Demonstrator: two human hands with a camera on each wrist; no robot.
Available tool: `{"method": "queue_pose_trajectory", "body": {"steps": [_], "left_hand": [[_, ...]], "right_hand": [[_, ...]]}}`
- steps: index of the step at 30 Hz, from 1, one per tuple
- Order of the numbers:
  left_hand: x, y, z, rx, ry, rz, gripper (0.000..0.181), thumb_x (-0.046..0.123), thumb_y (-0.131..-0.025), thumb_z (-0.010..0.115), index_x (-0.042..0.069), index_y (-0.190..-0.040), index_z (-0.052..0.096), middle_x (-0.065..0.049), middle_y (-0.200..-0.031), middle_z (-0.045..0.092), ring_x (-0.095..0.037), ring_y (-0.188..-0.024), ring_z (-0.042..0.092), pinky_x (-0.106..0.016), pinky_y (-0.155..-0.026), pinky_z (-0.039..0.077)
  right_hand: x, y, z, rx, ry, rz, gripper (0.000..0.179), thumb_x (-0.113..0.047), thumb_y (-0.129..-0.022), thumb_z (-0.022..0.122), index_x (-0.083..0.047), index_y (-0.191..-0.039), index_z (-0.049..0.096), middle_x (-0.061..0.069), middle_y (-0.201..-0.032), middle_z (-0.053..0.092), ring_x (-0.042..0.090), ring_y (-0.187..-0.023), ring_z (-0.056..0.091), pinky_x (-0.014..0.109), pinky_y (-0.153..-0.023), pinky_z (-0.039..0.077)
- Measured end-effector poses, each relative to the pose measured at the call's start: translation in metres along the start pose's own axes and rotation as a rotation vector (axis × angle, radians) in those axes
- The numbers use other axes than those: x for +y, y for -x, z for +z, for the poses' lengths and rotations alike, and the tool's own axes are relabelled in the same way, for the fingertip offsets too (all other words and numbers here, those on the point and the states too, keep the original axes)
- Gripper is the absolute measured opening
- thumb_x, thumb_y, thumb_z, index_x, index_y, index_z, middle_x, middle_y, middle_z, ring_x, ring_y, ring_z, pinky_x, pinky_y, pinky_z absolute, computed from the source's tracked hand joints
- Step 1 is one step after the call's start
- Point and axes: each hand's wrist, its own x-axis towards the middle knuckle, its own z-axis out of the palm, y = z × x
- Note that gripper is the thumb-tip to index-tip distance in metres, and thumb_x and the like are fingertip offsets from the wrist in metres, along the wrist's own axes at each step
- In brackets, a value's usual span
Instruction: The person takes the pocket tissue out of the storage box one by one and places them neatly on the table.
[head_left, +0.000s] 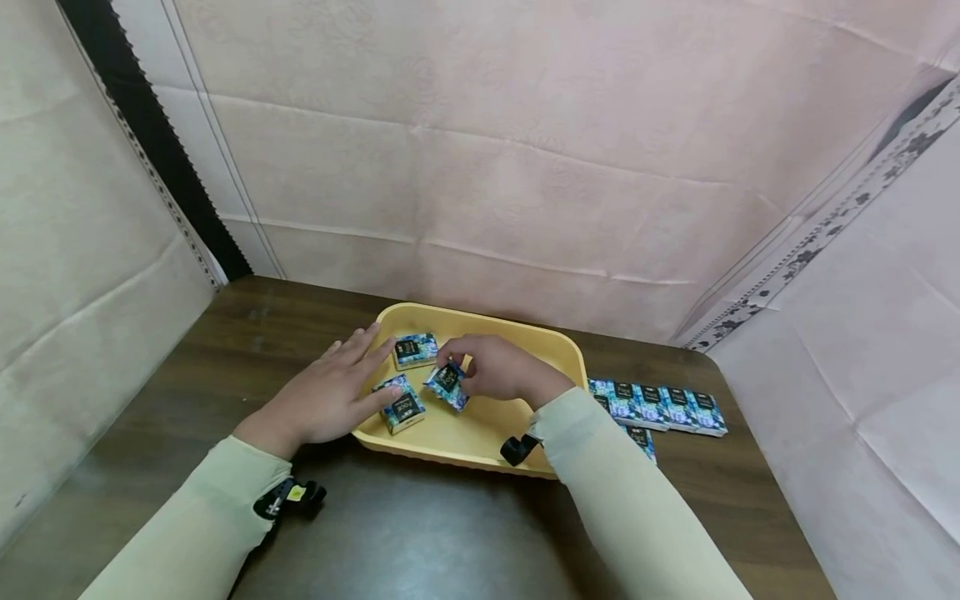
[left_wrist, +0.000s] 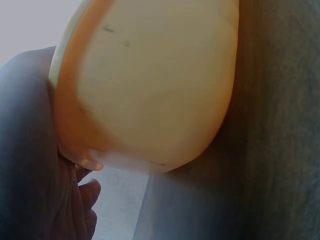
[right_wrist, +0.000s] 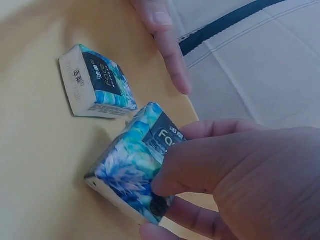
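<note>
My right hand pinches a small tissue pack with blue floral print and a dark label, held tilted inside a yellow plastic tray. Two more packs are in the tray's left part: one tissue pack farther back, another tissue pack nearer the front. My left hand rests over the tray's left rim with fingers extended, its thumb reaching over the front pack. In the left wrist view, the tray's outer wall fills the middle, with the hand along its rim.
On the brown wooden table, right of the tray, several matching tissue packs lie in a row, with a few more partly hidden behind the right sleeve. Pale cloth walls enclose the back and both sides.
</note>
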Motion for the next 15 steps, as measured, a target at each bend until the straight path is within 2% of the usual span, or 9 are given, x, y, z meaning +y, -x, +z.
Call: {"method": "queue_pose_trajectory", "body": {"steps": [6, 15], "left_hand": [[0.0, 0.001, 0.0, -0.002, 0.0, -0.004, 0.098, 0.086, -0.109, 0.029, 0.022, -0.183, 0.018, -0.007, -0.192, 0.0, -0.041, -0.177, 0.009, -0.067, -0.142, 0.015], [0.001, 0.002, 0.001, 0.02, 0.014, 0.011, 0.096, 0.083, -0.111, 0.032, 0.02, -0.182, 0.02, -0.009, -0.192, 0.002, -0.043, -0.177, 0.011, -0.068, -0.141, 0.016]], "right_hand": [[0.003, 0.016, -0.008, 0.045, 0.009, 0.005, 0.044, -0.006, -0.099, 0.081, -0.031, -0.134, 0.074, -0.002, -0.134, 0.071, 0.02, -0.112, 0.071, 0.036, -0.097, 0.065], [0.013, 0.045, -0.03, 0.084, 0.0, 0.036, 0.039, -0.011, -0.096, 0.081, -0.027, -0.131, 0.074, 0.001, -0.125, 0.069, 0.02, -0.104, 0.073, 0.037, -0.09, 0.065]]}}
